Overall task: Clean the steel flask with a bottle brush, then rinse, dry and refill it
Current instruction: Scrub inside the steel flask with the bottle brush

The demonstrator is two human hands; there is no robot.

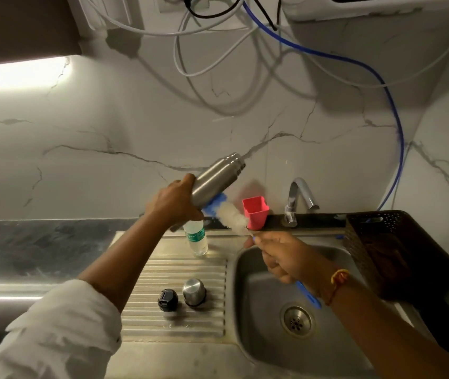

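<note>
Steel flask [215,179], one, uncapped, held in the air above the far left edge of the sink [258,337], in front of the marble wall. Long axis: tilted, running from near-left and low to far-right and high; the threaded neck is the raised end, so the mouth points up, away and to the right, with the base end down at the gripping hand. Left hand [174,203]: fingers wrapped round the lower body of the flask. Right hand [280,255]: closed round the blue handle of the bottle brush [231,217], whose white and blue bristle head lies against the outside wall of the flask, not in its mouth. Steel cap [193,292] and black stopper [167,298]: both off, standing side by side on the ribbed drainboard [146,310], near left of the basin. Status, by judgement: opening done; brushing in hand, on the outer surface; whether the inside has been scrubbed cannot be told. No water shows at the tap [301,196], so rinsing, drying and refilling look to be left. Other items: clear plastic bottle [197,240] upright on the drainboard under the flask; pink cup [254,213] at the far ledge beside the tap; dark basket [376,242] right of the basin.
</note>
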